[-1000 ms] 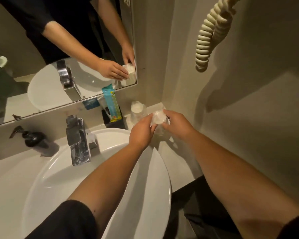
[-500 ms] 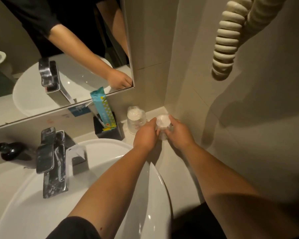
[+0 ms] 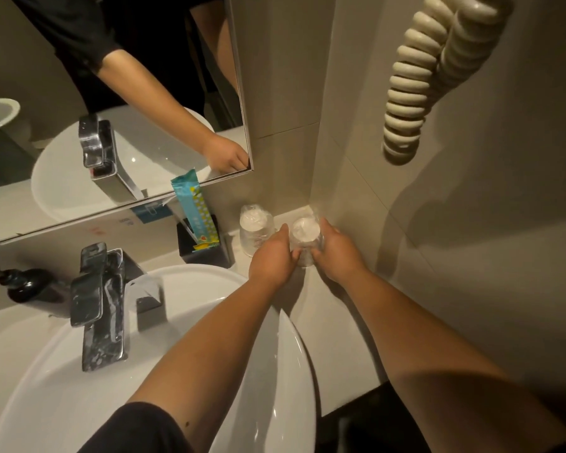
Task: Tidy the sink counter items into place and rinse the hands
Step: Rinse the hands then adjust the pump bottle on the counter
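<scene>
A plastic-wrapped cup (image 3: 305,235) stands upside down on the white counter (image 3: 321,295) in the corner by the wall. My left hand (image 3: 272,258) and my right hand (image 3: 335,253) clasp it from both sides. A second wrapped cup (image 3: 254,228) stands just to its left, touching my left hand's fingers. The white basin (image 3: 275,371) lies under my left forearm, with the chrome tap (image 3: 100,302) at its back.
A black holder (image 3: 205,248) with a teal packet (image 3: 193,207) stands left of the cups. A dark soap pump (image 3: 27,284) sits far left. The mirror (image 3: 111,93) hangs above. A coiled cream cord (image 3: 415,93) hangs on the right wall.
Both hands brought the wrapped cup down from the air and set it on the counter in the corner. The view shifted closer and rightward.
</scene>
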The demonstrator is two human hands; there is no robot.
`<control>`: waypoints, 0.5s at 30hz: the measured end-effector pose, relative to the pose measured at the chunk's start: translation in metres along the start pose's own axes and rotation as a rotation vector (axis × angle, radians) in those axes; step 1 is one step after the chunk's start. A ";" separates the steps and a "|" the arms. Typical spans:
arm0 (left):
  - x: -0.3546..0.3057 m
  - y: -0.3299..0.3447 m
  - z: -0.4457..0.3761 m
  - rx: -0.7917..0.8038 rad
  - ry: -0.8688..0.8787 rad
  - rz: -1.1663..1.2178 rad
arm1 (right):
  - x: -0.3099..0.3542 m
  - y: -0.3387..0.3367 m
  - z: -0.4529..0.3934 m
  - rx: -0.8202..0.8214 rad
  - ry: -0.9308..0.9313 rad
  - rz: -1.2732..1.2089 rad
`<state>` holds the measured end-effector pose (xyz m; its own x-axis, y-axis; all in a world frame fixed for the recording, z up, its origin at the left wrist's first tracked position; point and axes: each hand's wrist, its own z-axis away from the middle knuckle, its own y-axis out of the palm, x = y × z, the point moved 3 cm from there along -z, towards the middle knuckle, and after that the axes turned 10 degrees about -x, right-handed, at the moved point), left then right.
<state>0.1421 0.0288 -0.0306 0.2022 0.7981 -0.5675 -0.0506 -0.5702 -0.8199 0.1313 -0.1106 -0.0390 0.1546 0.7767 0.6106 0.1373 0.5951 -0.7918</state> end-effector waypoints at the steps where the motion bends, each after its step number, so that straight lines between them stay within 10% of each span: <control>1: -0.001 -0.003 0.001 0.004 -0.006 -0.019 | 0.001 -0.002 0.002 0.007 -0.002 0.005; 15: 0.002 -0.054 0.054 0.022 0.162 -0.368 | 0.018 -0.041 0.050 0.057 -0.033 0.259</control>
<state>0.0928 0.0711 0.0086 0.3625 0.9062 -0.2176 0.0336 -0.2460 -0.9687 0.0799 -0.1108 0.0036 0.1452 0.9103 0.3876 0.0417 0.3858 -0.9216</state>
